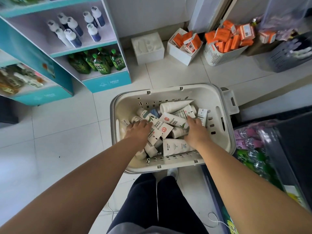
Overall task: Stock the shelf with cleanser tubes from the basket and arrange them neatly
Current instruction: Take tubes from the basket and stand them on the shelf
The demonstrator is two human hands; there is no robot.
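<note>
1. Tubes first: the cleanser tubes [170, 120] lie in a loose, crisscross heap inside the basket [172, 92], which sits on the floor at the centre of my view. I see none of them yet on the shelf [84, 48] at 10 o'clock.
2. My left grip [138, 130] is down on the 9 o'clock side of the heap and my right grip [196, 130] on the 3 o'clock side. Both touch tubes, but the fingertips are sunk among them, so I cannot tell whether either has closed round one.
3. The tubes overlap, so I judge that pulling a lower one could drag its neighbours up and tip them over the rim onto the floor.
4. They look smooth and tapered. An overfull handful could slide loose on the way to the shelf.
5. The white bottles [74, 29] stand close together on the shelf. Pushing tubes in beside them carelessly might topple several.
6. The heap seems to mix more than one label, so grabbing without sorting could leave an untidy row.
</note>
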